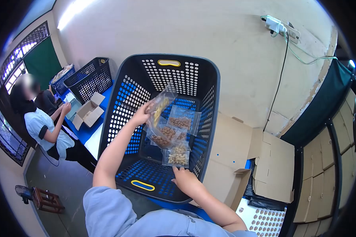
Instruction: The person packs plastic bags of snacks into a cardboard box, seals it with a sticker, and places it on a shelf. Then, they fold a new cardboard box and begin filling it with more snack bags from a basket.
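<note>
My left hand (141, 115) is closed on the edge of a clear plastic bag of yellow, pasta-like pieces (161, 108), held up tilted inside a large black plastic basket (213, 91). Below it in the basket lie clear bags of brown pieces (180, 121), partly overlapping one another. Nearer to me is a clear bag of tan, twisted pieces (178, 155). My right hand (186, 181) is over the basket's near right side, fingertips right at this bag's lower edge and the thumb apart from them.
Right of the basket are an open cardboard box (229, 146) and a sheet of round stickers (265, 217). Boxes fill a shelf (320, 185). At left, a person (47, 122) works by a small open carton (90, 112) and another black basket (93, 81). A stool (47, 200) stands on the floor.
</note>
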Demonstrator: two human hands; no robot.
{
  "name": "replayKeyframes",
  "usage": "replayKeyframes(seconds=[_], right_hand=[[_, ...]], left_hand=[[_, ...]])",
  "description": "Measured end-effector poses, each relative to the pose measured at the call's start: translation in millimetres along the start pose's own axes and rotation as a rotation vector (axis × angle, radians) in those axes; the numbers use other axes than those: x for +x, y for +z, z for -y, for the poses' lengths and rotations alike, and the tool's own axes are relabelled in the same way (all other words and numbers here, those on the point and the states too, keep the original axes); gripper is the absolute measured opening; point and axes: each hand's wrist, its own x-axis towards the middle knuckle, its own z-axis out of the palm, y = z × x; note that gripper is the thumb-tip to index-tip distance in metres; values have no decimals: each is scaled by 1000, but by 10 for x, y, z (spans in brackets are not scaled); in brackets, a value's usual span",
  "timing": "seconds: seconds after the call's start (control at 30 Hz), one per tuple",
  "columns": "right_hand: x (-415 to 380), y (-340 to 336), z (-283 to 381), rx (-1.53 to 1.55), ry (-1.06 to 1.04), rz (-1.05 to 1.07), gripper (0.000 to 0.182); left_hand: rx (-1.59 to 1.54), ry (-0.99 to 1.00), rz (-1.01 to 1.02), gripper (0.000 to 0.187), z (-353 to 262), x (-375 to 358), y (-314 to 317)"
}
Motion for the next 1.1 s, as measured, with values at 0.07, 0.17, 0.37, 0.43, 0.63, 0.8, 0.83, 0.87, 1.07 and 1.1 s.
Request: replayKeyframes(seconds=[0.07,0.17,0.37,0.43,0.63,0.8,0.83,0.87,1.07,1.1], right_hand=[[-22,5,10,3,0,17,51],[-56,26,-4,7,-8,16,51],[16,-66,-78,49,14,34,50],[-9,-115,-173,92,26,38,48],[7,-188,-209,112,36,28,47],[62,-192,-222,143,52,21,45],[67,-195,-220,155,44,0,43],[37,-212,-265,168,34,-22,42],[54,-249,-283,175,60,-56,38],[22,-253,-315,177,60,-59,38]], left_hand=[[-283,-219,22,65,-106,-115,-144],[-561,-344,99,58,-13,-246,-377],[-688,-473,173,60,-378,-507,-549],[-683,-475,158,60,-382,-513,-492],[-790,-307,-75,52,-499,-450,-597],[-1125,-87,-118,42,-878,-444,-741],[-1125,-90,-121,42,-903,-461,-755],[-1056,-113,-88,43,-951,-474,-718],[-485,-509,206,56,-553,-794,-360],[-353,-573,311,62,-487,-867,-222]])
